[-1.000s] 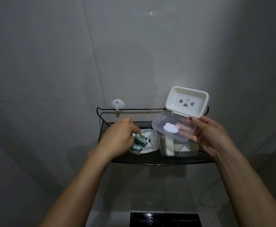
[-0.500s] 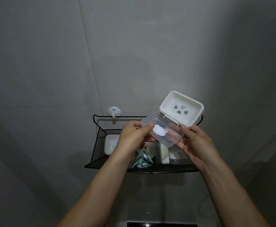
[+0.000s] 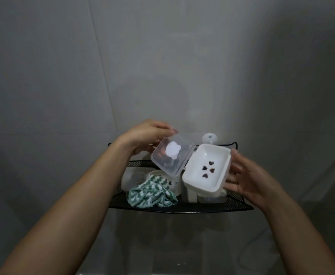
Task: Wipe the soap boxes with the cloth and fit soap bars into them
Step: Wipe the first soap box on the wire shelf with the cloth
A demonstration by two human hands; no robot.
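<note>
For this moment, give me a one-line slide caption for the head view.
Both hands hold an open soap box by its clear lid above the black mesh shelf, where the green-and-white cloth lies.

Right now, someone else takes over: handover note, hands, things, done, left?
Left hand holds the clear lid of the open soap box.
Right hand supports the white tray from its right side, fingers straight.
Green-and-white cloth lies on the black mesh shelf, beside other soap boxes.
Done: box opened.
Left: the tray holds no soap; whether it has been wiped cannot be told.
</note>
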